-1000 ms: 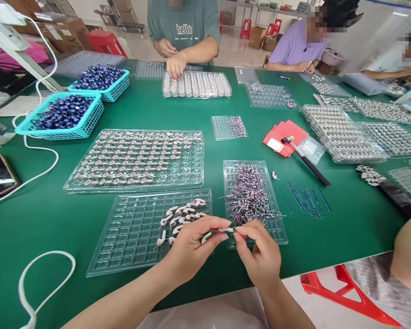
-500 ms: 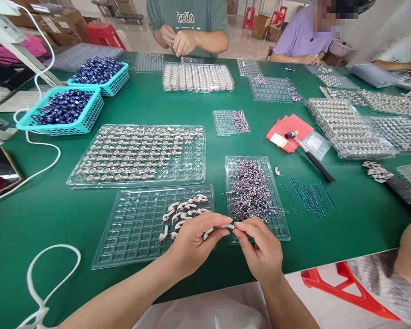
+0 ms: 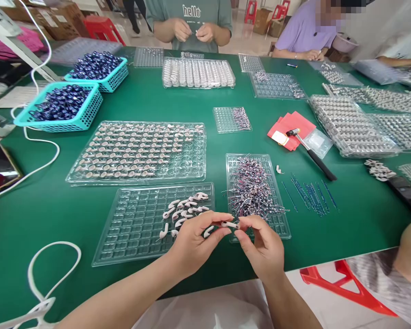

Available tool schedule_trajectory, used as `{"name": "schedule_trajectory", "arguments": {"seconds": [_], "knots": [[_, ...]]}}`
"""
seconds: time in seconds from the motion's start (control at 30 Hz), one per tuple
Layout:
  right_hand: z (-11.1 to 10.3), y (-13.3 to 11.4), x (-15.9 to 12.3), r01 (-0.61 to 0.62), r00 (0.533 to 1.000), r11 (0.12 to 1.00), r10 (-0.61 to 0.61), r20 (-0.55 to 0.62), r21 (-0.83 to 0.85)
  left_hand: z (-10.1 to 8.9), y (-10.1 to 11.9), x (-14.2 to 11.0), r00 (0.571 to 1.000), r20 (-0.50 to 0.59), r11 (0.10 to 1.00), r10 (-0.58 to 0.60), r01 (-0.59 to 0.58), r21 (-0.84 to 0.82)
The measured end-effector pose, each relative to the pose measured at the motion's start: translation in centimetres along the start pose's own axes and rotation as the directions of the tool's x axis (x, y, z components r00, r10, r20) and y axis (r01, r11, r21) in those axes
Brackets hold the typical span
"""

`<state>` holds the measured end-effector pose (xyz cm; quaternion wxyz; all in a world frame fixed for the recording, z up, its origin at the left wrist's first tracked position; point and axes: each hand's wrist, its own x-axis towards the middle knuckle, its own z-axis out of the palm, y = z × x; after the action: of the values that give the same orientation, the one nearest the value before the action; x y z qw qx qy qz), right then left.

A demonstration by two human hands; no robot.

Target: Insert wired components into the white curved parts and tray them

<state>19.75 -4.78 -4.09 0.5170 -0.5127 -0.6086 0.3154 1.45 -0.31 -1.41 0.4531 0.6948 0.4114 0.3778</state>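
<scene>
1. My right hand (image 3: pixel 264 251) has eased outward, exposing more white earphone (image 3: pixel 230 224).
2. My left hand's (image 3: pixel 193 240) fingers pinch it near the wire tray (image 3: pixel 283 229), presumably for steadiness; whether my right fingers grip its end, I can't tell.

I see one small white earbud piece (image 3: pixel 230 225) — a slim stem with a dark spot near its left end, which is partly hidden. It is held above the worktop (image 3: pixel 205 285), nearly level, its stem pointing right and tilting slightly down.
</scene>
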Motion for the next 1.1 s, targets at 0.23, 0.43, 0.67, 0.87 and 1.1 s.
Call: {"name": "schedule_trajectory", "arguments": {"seconds": [0.23, 0.43, 0.67, 0.87, 1.1], "knots": [[-0.05, -0.26, 0.34, 0.099, 0.995, 0.994, -0.1, -0.007, -0.05, 0.02, -0.06, 0.15, 0.997, -0.026, 0.995, 0.071, -0.073, -0.066], [-0.14, -0.39, 0.34, 0.156, 0.988, 0.985, -0.155, 0.024, -0.07, -0.03, 0.37, 0.08, 0.994, 0.033, 0.981, -0.103, 0.107, -0.162], [-0.14, -0.53, 0.47, 0.13, 0.991, 0.991, -0.129, 0.017, -0.043, -0.06, 0.6, 0.18, 0.993, 0.044, 0.981, -0.108, 0.114, -0.155], [-0.13, -0.55, 0.5, 0.106, 0.994, 0.993, -0.107, -0.015, -0.054, -0.17, 0.57, 0.25, 0.999, 0.036, 0.993, -0.006, 0.011, -0.12], [-0.18, -0.65, 0.51, 0.119, 0.993, 0.991, -0.118, 0.022, -0.063, -0.17, 0.31, 0.22, 0.982, -0.004, 0.982, 0.189, -0.189, -0.002]]}}
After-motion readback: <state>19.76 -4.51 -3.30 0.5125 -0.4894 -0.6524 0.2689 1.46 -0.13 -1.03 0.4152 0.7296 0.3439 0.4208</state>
